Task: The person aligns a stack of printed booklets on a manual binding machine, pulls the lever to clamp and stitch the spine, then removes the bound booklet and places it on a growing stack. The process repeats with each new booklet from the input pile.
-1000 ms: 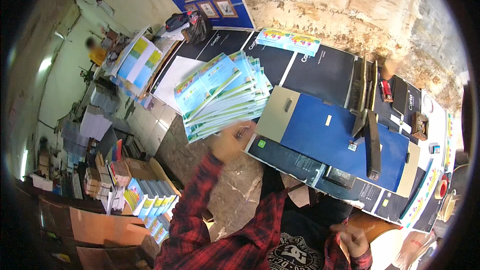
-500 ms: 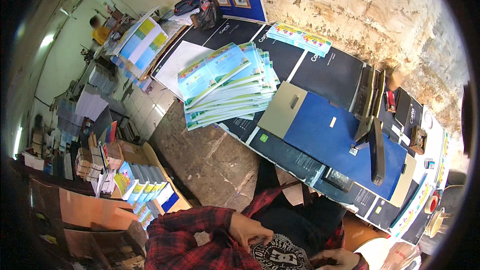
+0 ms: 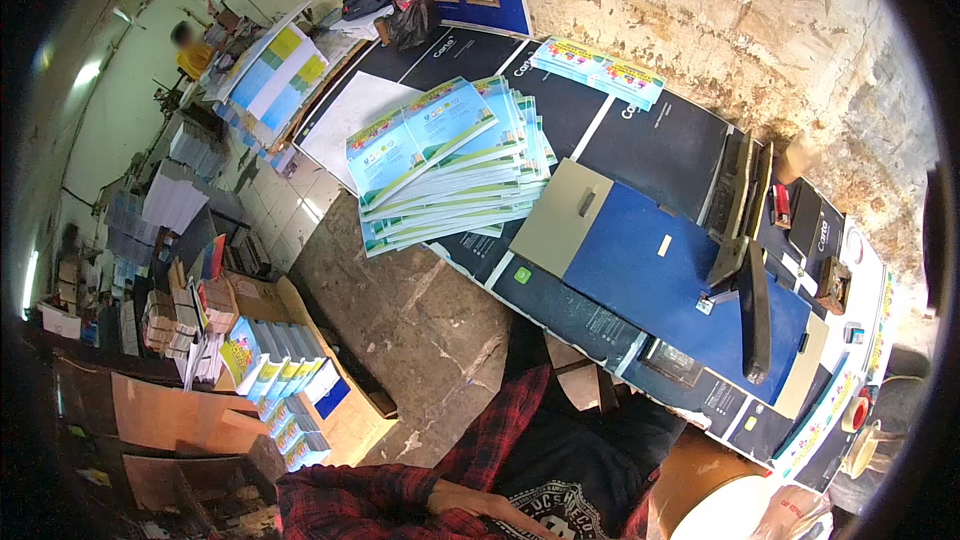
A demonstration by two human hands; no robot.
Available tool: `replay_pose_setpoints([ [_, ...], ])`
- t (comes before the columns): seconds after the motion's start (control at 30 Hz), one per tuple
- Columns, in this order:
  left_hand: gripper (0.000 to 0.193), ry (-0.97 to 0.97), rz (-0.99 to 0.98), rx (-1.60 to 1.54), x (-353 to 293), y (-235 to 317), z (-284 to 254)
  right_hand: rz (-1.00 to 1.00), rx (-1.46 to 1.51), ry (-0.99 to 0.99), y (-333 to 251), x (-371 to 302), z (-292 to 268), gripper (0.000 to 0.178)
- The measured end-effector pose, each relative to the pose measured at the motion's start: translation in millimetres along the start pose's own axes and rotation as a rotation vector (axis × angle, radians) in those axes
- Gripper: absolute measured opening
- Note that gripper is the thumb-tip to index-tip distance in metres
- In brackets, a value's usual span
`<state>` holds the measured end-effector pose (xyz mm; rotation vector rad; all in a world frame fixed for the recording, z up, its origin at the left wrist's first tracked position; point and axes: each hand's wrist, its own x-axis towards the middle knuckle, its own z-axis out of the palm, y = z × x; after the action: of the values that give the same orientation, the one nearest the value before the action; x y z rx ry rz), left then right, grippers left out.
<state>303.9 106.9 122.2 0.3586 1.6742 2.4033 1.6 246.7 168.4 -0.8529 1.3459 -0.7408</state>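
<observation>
My left hand (image 3: 493, 506) lies across the front of my black shirt (image 3: 585, 450), low in the view. Its fingers look stretched out and hold nothing I can see; their tips run toward the lower edge. A red and black plaid overshirt (image 3: 375, 500) covers that arm and hangs unfastened. My right hand is out of view; only plaid cloth shows on that side. Beyond my hands, on the table, a large black stapler (image 3: 752, 310) stands on a blue board (image 3: 640, 260). Left of it lies a fanned pile of printed blue and green sheets (image 3: 445, 160).
A strip-shaped pile of colourful prints (image 3: 600, 72) lies by the wall. At right are a red tape roll (image 3: 855, 414) and a round stool (image 3: 730, 510). Booklet stacks (image 3: 275, 360) stand on a wooden surface at left. A person in yellow (image 3: 193, 58) is far back.
My left hand has moved lower, its bent fingers now straighter. My right hand has dropped out of view. The plaid front has shifted, and the whole view has moved slightly.
</observation>
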Motion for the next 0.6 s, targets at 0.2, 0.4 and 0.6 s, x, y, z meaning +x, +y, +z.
replay_pose_setpoints([
  [0.2, 0.108, 0.003, 0.001, 0.004, 2.5, -2.0, -0.7, 0.046, -0.015, 0.056, -2.5, 4.9, -9.1, 0.05],
  [0.4, 0.106, 0.025, 0.007, 0.001, 4.9, -7.3, 6.9, 0.068, -0.021, 0.093, -2.7, 10.2, -11.3, 0.049],
  [0.6, 0.103, 0.02, 0.005, 0.013, 1.5, -10.2, 7.3, 0.08, -0.021, 0.15, -2.5, 8.1, -7.7, 0.049],
])
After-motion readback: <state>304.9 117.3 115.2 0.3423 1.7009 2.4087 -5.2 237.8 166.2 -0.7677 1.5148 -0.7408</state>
